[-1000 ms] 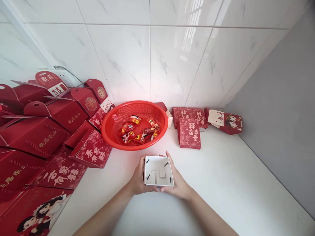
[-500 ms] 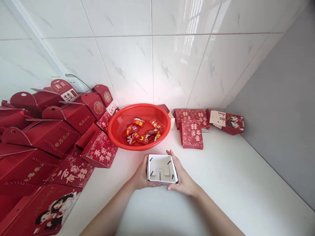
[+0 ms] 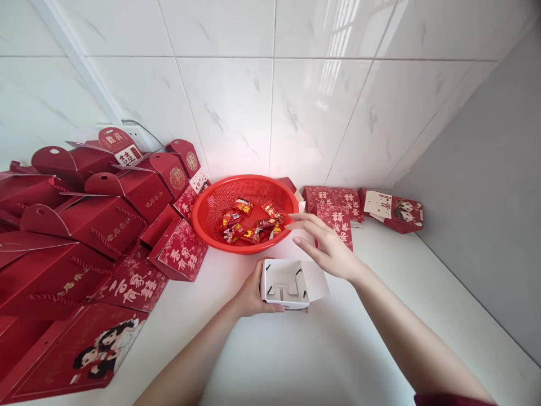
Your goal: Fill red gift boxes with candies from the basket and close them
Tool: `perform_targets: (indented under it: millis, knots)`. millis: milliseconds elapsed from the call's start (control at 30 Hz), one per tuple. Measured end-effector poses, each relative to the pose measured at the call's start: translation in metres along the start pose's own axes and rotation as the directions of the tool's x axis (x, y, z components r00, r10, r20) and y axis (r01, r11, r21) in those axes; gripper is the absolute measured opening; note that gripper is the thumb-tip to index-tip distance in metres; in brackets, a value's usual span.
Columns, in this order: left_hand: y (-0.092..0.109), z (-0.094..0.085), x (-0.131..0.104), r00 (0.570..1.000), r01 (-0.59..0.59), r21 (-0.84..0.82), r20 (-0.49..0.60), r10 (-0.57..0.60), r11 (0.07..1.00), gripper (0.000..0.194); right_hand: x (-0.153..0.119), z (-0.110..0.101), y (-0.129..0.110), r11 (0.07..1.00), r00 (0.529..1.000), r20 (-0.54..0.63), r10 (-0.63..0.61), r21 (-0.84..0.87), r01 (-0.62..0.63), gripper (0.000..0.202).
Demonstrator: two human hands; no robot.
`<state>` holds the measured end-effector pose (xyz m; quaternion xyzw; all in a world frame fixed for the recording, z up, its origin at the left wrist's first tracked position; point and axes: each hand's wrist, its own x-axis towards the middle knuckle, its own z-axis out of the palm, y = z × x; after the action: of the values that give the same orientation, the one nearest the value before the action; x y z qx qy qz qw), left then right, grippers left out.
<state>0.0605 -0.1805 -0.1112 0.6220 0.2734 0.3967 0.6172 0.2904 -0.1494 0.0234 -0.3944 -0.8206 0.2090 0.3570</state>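
The left hand is clamped on the near-left side of the open white box, which sits on the counter just short of the basket; the right hand is off the box, fingers spread and empty, at about one o'clock from it. To my eye the box wants holding steady, mouth up. Beyond, at twelve o'clock, sweets lie in the red basket, fingertips at its rim.

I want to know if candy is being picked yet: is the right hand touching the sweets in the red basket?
Apart. In the head view the right hand hovers open by the red basket rim, its fingertips short of the sweets.
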Motion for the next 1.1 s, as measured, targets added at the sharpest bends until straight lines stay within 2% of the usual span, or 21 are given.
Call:
perform_targets:
  millis: [67, 100, 133, 167, 300, 367, 433, 467, 533, 700, 800, 900, 1000, 1033, 1100]
  knots:
    - [0.0, -0.002, 0.001, 1.0, -0.007, 0.013, 0.007, 0.007, 1.0, 0.091, 0.033, 0.002, -0.001, 0.997, 0.988, 0.153, -0.033, -0.064, 0.043, 0.027]
    - [0.001, -0.003, 0.0, 1.0, -0.01, 0.03, 0.004, 0.01, 0.999, 0.091, 0.05, 0.006, 0.002, 0.991, 0.97, 0.243, -0.003, -0.126, 0.035, 0.028]
    - [0.001, -0.004, 0.0, 1.0, -0.012, 0.052, 0.001, 0.012, 0.999, 0.093, 0.068, 0.011, 0.005, 0.975, 0.937, 0.341, 0.08, -0.22, -0.003, 0.029]
    - [0.002, -0.005, 0.0, 1.0, -0.014, 0.072, -0.001, 0.014, 0.997, 0.094, 0.085, 0.019, 0.011, 0.938, 0.871, 0.446, 0.207, -0.344, -0.047, 0.03]
    - [0.005, -0.007, -0.002, 1.0, -0.01, 0.093, 0.008, 0.009, 0.996, 0.096, 0.138, 0.057, 0.037, 0.874, 0.736, 0.565, 0.372, -0.481, -0.072, 0.022]
    - [0.006, -0.007, -0.003, 1.0, -0.002, 0.087, 0.006, 0.001, 0.996, 0.095, 0.151, 0.075, 0.05, 0.851, 0.682, 0.596, 0.424, -0.519, -0.076, 0.028]
    - [0.005, -0.007, -0.003, 1.0, 0.011, 0.086, -0.005, -0.01, 0.996, 0.096, 0.157, 0.088, 0.061, 0.839, 0.653, 0.605, 0.454, -0.538, -0.085, 0.03]
    - [0.005, -0.007, -0.003, 1.0, 0.017, 0.087, -0.013, -0.016, 0.996, 0.098, 0.157, 0.092, 0.066, 0.839, 0.656, 0.601, 0.456, -0.536, -0.093, 0.03]
    - [0.004, -0.006, -0.004, 0.999, 0.028, 0.088, -0.025, -0.026, 0.996, 0.1, 0.155, 0.095, 0.074, 0.854, 0.691, 0.577, 0.436, -0.507, -0.115, 0.029]
    - [0.004, -0.006, -0.003, 1.0, 0.03, 0.09, -0.012, -0.029, 0.995, 0.099, 0.149, 0.081, 0.083, 0.926, 0.84, 0.424, 0.337, -0.31, -0.215, 0.025]
    - [0.006, -0.007, -0.003, 1.0, 0.011, 0.115, -0.01, -0.01, 0.993, 0.098, 0.14, 0.068, 0.074, 0.959, 0.922, 0.266, 0.28, -0.114, -0.259, 0.028]
    - [0.006, -0.007, -0.002, 1.0, -0.014, 0.132, -0.001, 0.014, 0.991, 0.096, 0.117, 0.056, 0.055, 0.956, 0.953, 0.166, 0.252, 0.11, -0.272, 0.036]
    - [0.002, -0.008, -0.001, 1.0, -0.028, 0.125, 0.017, 0.027, 0.992, 0.094, 0.082, 0.047, 0.033, 0.907, 0.959, 0.144, 0.242, 0.317, -0.277, 0.044]
    - [0.0, -0.008, 0.0, 0.999, -0.033, 0.121, 0.02, 0.031, 0.992, 0.094, 0.07, 0.044, 0.026, 0.86, 0.959, 0.151, 0.24, 0.426, -0.282, 0.048]
    - [-0.003, -0.007, 0.001, 0.999, -0.044, 0.126, 0.017, 0.042, 0.991, 0.096, 0.046, 0.04, 0.014, 0.683, 0.955, 0.177, 0.238, 0.669, -0.294, 0.057]
